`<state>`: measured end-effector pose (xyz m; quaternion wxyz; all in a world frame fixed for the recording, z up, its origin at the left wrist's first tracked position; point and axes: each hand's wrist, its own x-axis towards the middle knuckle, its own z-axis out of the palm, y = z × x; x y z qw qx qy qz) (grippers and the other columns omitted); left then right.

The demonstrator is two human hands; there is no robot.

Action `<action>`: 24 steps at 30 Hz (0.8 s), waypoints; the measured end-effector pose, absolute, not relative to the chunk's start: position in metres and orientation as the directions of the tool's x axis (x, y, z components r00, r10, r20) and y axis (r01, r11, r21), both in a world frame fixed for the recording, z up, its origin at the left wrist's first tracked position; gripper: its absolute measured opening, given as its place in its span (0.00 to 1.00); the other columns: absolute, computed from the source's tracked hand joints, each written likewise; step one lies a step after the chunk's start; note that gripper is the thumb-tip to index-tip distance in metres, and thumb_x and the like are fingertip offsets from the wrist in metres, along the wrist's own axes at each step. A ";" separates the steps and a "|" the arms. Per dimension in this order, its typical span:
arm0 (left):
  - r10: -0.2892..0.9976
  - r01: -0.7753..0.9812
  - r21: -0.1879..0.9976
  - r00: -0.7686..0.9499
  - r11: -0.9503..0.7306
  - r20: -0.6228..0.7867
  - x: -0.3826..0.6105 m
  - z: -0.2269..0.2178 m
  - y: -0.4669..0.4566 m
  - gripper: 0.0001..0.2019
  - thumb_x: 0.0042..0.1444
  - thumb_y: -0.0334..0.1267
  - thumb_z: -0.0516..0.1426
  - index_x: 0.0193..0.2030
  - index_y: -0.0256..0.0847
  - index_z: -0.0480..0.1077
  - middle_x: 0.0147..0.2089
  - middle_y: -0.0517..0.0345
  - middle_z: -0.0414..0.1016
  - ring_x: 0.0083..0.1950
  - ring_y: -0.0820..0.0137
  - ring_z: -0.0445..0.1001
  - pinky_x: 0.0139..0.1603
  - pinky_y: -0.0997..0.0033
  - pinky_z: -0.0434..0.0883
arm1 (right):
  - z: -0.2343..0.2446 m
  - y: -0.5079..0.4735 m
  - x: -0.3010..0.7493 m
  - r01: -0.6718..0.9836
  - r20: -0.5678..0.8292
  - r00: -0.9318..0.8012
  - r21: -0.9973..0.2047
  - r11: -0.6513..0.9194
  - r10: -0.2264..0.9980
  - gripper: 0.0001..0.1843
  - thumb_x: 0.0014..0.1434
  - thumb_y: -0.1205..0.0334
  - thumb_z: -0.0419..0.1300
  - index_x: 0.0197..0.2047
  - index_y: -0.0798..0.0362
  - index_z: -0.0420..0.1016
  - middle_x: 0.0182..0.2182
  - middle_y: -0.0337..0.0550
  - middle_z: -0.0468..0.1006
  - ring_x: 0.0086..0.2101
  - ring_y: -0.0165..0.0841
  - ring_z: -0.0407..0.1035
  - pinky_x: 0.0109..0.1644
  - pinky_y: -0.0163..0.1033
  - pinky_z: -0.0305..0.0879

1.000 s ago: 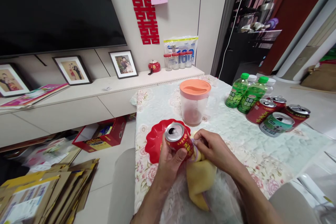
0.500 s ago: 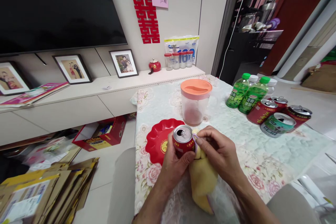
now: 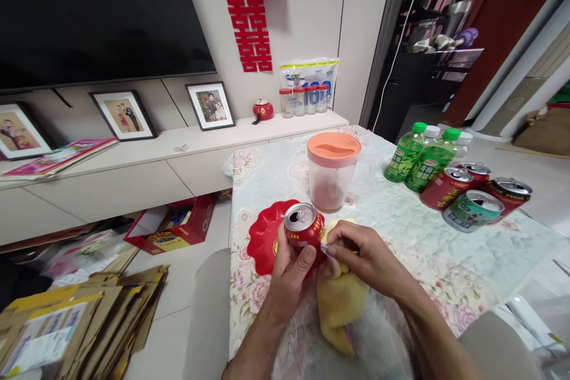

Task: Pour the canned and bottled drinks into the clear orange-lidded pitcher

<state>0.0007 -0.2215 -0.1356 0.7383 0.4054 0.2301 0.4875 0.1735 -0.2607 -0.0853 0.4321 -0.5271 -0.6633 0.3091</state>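
Note:
My left hand [image 3: 291, 273] is wrapped around an opened red drink can [image 3: 307, 231], its silver top tilted slightly toward me. Against the can's right side, my right hand [image 3: 363, 255] pinches a yellow cloth [image 3: 341, 303] with a purple edge. The rest of the cloth hangs down below the fingers. Behind the can lies a red scalloped plate [image 3: 262, 243], partly covered by the can and my left hand.
A clear bucket with an orange lid [image 3: 333, 148] stands beyond my hands. To the right are green-capped bottles [image 3: 430, 163] and several opened cans [image 3: 472, 211]. A flowered cloth covers the table [image 3: 253, 166]. Flattened cardboard [image 3: 89, 320] lies on the floor at left.
The can has shifted a little left and up in my left hand and is tilted more. My right hand with the cloth has moved slightly left along with it.

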 end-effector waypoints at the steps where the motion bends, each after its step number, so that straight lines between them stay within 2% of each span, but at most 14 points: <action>1: 0.911 -0.537 0.825 0.406 0.174 0.072 0.000 -0.137 -0.220 0.32 0.60 0.47 0.69 0.67 0.51 0.62 0.61 0.51 0.77 0.60 0.57 0.78 0.62 0.57 0.74 | -0.087 -0.260 0.175 0.434 0.216 -0.067 -0.873 0.223 0.974 0.07 0.66 0.61 0.60 0.35 0.50 0.76 0.28 0.37 0.77 0.30 0.32 0.71 0.35 0.37 0.65; 4: 0.904 -0.535 0.836 0.407 0.122 0.128 -0.001 -0.140 -0.215 0.32 0.58 0.45 0.71 0.65 0.48 0.65 0.60 0.50 0.78 0.59 0.58 0.78 0.61 0.59 0.74 | -0.092 -0.258 0.177 0.443 0.166 -0.017 -0.883 0.156 0.986 0.07 0.64 0.61 0.60 0.34 0.50 0.74 0.26 0.36 0.76 0.28 0.31 0.68 0.33 0.36 0.62; 7: 0.891 -0.521 0.848 0.425 0.096 0.161 0.000 -0.140 -0.213 0.35 0.53 0.46 0.74 0.64 0.45 0.66 0.58 0.48 0.79 0.56 0.55 0.80 0.58 0.58 0.77 | -0.094 -0.258 0.175 0.383 0.158 0.075 -0.916 0.118 0.985 0.08 0.65 0.58 0.61 0.34 0.51 0.74 0.24 0.35 0.72 0.26 0.30 0.65 0.29 0.35 0.59; 12: 0.872 -0.509 0.855 0.457 0.098 0.173 0.001 -0.138 -0.216 0.35 0.53 0.44 0.74 0.64 0.46 0.66 0.59 0.48 0.79 0.60 0.54 0.80 0.61 0.59 0.76 | -0.091 -0.260 0.164 0.270 0.291 0.223 -0.935 0.228 0.930 0.10 0.65 0.54 0.63 0.36 0.51 0.77 0.26 0.37 0.75 0.27 0.29 0.67 0.30 0.35 0.62; 15: 0.872 -0.518 0.847 0.462 0.118 0.160 0.003 -0.139 -0.217 0.34 0.54 0.42 0.74 0.64 0.47 0.65 0.58 0.50 0.80 0.58 0.57 0.80 0.59 0.62 0.76 | -0.088 -0.265 0.158 0.300 0.399 0.256 -0.899 0.319 0.881 0.07 0.66 0.57 0.64 0.38 0.50 0.78 0.29 0.37 0.77 0.28 0.29 0.69 0.32 0.35 0.65; 20: 0.857 -0.493 0.856 0.498 0.154 0.133 0.004 -0.143 -0.216 0.39 0.53 0.41 0.74 0.67 0.48 0.61 0.55 0.52 0.80 0.53 0.60 0.80 0.53 0.65 0.75 | -0.076 -0.272 0.155 0.469 0.592 0.151 -0.748 0.470 0.792 0.03 0.67 0.66 0.64 0.39 0.49 0.79 0.33 0.37 0.78 0.33 0.28 0.72 0.37 0.34 0.66; 24: 0.856 -0.475 0.864 0.505 0.169 0.110 0.001 -0.141 -0.218 0.39 0.55 0.45 0.73 0.69 0.48 0.60 0.56 0.51 0.79 0.54 0.58 0.79 0.54 0.62 0.75 | -0.070 -0.271 0.161 0.476 0.607 -0.017 -0.694 0.541 0.794 0.05 0.68 0.68 0.63 0.39 0.50 0.78 0.32 0.36 0.79 0.34 0.27 0.73 0.39 0.32 0.66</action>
